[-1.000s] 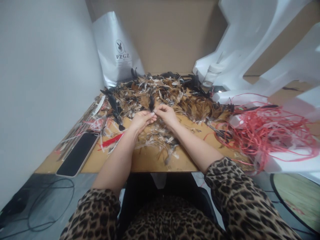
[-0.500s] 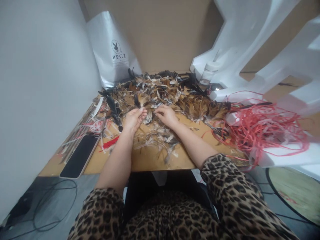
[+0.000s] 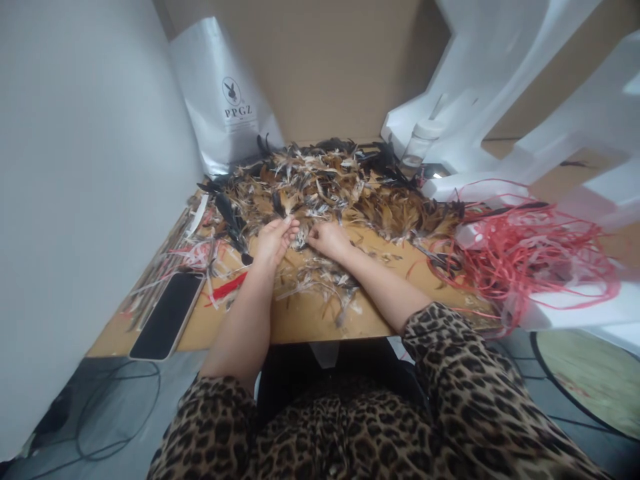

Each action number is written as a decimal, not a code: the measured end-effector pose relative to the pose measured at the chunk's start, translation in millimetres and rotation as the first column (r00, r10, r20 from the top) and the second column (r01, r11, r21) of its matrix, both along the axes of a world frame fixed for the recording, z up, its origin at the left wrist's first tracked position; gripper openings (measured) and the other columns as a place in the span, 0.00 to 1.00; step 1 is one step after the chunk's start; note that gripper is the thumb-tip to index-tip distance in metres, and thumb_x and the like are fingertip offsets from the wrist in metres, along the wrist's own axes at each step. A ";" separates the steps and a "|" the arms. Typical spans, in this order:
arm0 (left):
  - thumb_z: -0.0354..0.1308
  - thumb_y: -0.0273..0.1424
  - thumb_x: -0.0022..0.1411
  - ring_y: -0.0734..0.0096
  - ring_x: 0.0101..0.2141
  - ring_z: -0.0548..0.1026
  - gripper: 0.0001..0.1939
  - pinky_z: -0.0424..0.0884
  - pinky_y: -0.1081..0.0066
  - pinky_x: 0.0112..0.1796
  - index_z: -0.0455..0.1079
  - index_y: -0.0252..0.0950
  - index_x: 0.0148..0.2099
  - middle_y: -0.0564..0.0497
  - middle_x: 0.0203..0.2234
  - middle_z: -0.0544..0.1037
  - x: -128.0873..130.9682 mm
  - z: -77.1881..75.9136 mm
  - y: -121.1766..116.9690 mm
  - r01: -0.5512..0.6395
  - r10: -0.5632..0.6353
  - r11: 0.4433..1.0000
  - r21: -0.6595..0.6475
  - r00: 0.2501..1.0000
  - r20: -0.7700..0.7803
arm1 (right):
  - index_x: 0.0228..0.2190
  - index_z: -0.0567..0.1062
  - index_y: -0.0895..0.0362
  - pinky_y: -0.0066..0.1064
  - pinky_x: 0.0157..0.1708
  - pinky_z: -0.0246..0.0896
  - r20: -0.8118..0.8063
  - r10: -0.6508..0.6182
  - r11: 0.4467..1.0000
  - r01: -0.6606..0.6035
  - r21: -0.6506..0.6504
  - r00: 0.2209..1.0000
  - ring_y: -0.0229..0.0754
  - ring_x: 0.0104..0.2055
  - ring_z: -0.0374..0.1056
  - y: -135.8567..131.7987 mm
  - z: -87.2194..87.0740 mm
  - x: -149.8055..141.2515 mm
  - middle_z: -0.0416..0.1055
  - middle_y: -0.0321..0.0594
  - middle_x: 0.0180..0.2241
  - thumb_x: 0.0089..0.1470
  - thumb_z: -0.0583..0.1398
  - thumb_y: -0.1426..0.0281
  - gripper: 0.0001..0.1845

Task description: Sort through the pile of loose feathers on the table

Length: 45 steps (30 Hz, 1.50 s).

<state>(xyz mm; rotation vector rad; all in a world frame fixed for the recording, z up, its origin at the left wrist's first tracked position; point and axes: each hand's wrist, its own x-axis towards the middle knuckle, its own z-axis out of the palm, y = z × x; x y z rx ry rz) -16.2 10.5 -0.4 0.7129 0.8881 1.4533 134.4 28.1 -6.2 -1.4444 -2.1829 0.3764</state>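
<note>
Over the front of the feather heap, my left hand is closed in a pinch. A brown-and-black feather rises from its thumb and fingertips. Just to the right, my right hand has its fingers curled and pressed together; what they hold, if anything, is too small to make out. Between the two hands lies a pale speckled tuft, close to the right fingertips. Behind both hands spreads the pile of brown, black and white feathers. Loose feather scraps lie on the table in front of them.
On the left are a phone, thin sticks, a red strip and a dark feather bundle. A silver bag and a jar stand behind. Tangled red ribbon and scissors are at right.
My right hand has moved slightly closer to the left, and its fingers are more curled. The left hand keeps its pinch on the feather. The view has shifted slightly.
</note>
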 end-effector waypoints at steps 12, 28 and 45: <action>0.62 0.26 0.48 0.83 0.22 0.73 0.07 0.66 0.83 0.23 0.70 0.28 0.32 0.49 0.25 0.77 4.1 0.2 -2.5 0.050 -0.049 0.996 -0.072 0.999 0.017 | 0.20 0.71 0.60 0.23 0.18 0.49 -0.788 -0.150 0.813 -0.379 -0.442 0.597 0.29 0.17 0.58 8.6 8.0 22.9 0.70 0.36 0.20 0.35 0.63 0.67 0.09; 0.62 0.27 0.49 0.78 0.25 0.75 0.08 0.68 0.81 0.26 0.71 0.27 0.33 0.44 0.29 0.78 14.4 -5.1 -6.3 0.212 -0.222 0.970 -0.116 0.972 -0.083 | 0.24 0.71 0.60 0.23 0.26 0.54 -0.906 -0.151 0.857 -0.405 -0.319 0.395 0.29 0.22 0.60 10.5 -0.1 16.9 0.67 0.31 0.20 0.36 0.65 0.66 0.12; 0.64 0.29 0.46 0.82 0.21 0.72 0.10 0.66 0.82 0.24 0.71 0.27 0.30 0.49 0.22 0.76 14.4 -2.9 -8.3 0.244 -0.258 0.964 -0.103 0.955 -0.146 | 0.25 0.73 0.61 0.25 0.29 0.56 -0.836 -0.072 0.935 -0.255 -0.247 0.544 0.32 0.25 0.61 3.9 8.2 14.5 0.69 0.35 0.23 0.38 0.62 0.64 0.12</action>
